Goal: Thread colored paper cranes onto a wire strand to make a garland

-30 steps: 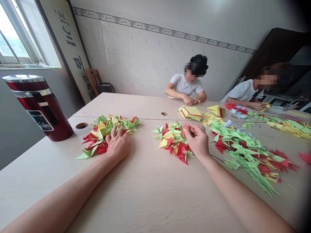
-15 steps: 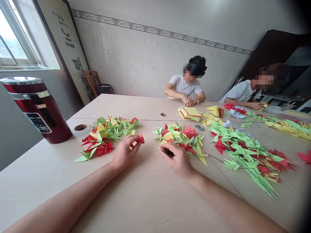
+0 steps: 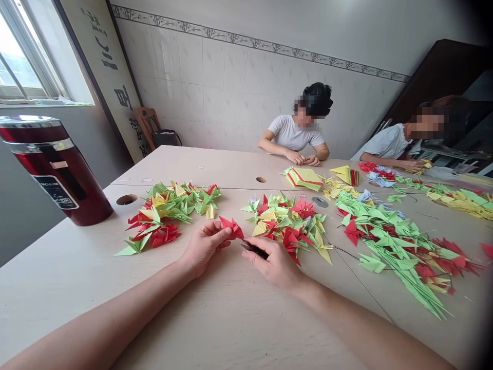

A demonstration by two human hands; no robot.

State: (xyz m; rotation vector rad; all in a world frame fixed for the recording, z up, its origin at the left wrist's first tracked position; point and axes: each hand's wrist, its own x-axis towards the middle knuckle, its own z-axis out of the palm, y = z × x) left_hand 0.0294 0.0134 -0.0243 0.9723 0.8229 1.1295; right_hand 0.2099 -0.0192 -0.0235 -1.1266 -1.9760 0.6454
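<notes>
My left hand [image 3: 205,246] pinches a red folded paper piece [image 3: 231,228] between thumb and fingers. Close on its right, my right hand [image 3: 275,259] is closed around a small black tool [image 3: 256,250], whose dark tip points at the red piece's lower right end. Whether the tip touches the paper I cannot tell. Behind my left hand lies a pile of green, red and yellow folded paper pieces [image 3: 169,203]. A second such pile [image 3: 285,218] lies just behind my right hand.
A dark red vacuum flask [image 3: 65,174] stands at the left. Strung green and red paper pieces [image 3: 393,246] spread over the right side. Stacked paper squares [image 3: 304,178] lie farther back. Two people [image 3: 295,136] sit across the table [image 3: 185,318].
The red piece has turned and now shows its pointed shape. My right hand has moved slightly left and down, bringing the black tool's tip close to it. The view has shifted a little.
</notes>
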